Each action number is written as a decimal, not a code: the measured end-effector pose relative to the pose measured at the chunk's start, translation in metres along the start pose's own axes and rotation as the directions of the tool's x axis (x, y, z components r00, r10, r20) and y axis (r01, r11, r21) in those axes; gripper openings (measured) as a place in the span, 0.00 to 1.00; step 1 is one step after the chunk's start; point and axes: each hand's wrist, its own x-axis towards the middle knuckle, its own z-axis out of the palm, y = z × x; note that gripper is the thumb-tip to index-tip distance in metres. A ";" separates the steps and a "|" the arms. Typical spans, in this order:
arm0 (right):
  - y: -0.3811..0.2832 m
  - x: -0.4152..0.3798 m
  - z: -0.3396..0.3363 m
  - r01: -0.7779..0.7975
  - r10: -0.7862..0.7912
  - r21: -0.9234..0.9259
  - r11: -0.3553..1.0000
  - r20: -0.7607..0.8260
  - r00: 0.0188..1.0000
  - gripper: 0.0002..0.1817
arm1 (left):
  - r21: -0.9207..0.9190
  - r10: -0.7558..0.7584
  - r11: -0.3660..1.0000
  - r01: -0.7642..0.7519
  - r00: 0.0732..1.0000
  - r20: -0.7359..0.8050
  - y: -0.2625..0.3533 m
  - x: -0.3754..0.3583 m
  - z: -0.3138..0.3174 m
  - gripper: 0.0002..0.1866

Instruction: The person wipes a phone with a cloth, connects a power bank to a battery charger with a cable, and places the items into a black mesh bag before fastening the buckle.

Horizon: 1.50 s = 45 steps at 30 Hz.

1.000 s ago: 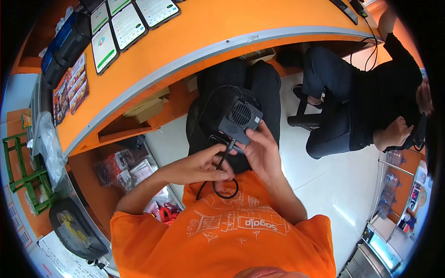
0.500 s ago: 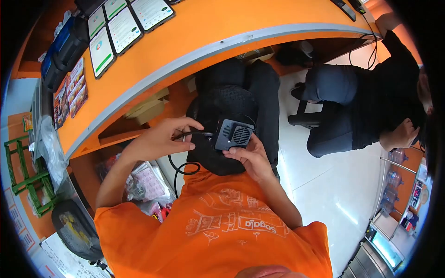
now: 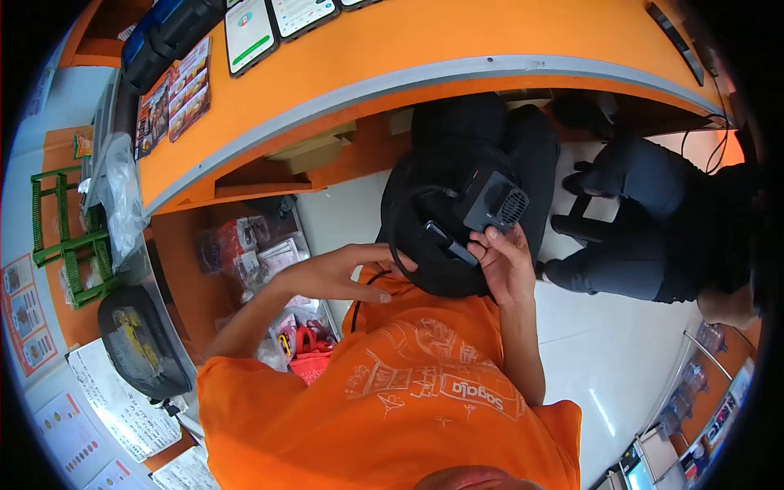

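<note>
Head view: right hand (image 3: 508, 265) grips grey fan unit (image 3: 493, 202); left hand (image 3: 347, 273) pinches its cable (image 3: 400, 224).

Bright, even indoor light; the white floor (image 3: 604, 359) shows soft glare. Strong fisheye distortion bends the edges, with black corners.

A small dark gray box (image 3: 493, 202) with a round grille on one side is tipped at a slant, up in the air over the person's lap. A black cord (image 3: 406, 229) comes out of the box and bends in a big loop down toward the orange shirt.
</note>
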 end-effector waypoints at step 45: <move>-0.080 0.012 0.000 0.517 -0.001 -0.837 0.181 0.525 0.851 0.42 | -0.448 -0.172 0.884 -0.133 0.799 -0.577 0.029 -0.106 -0.053 0.17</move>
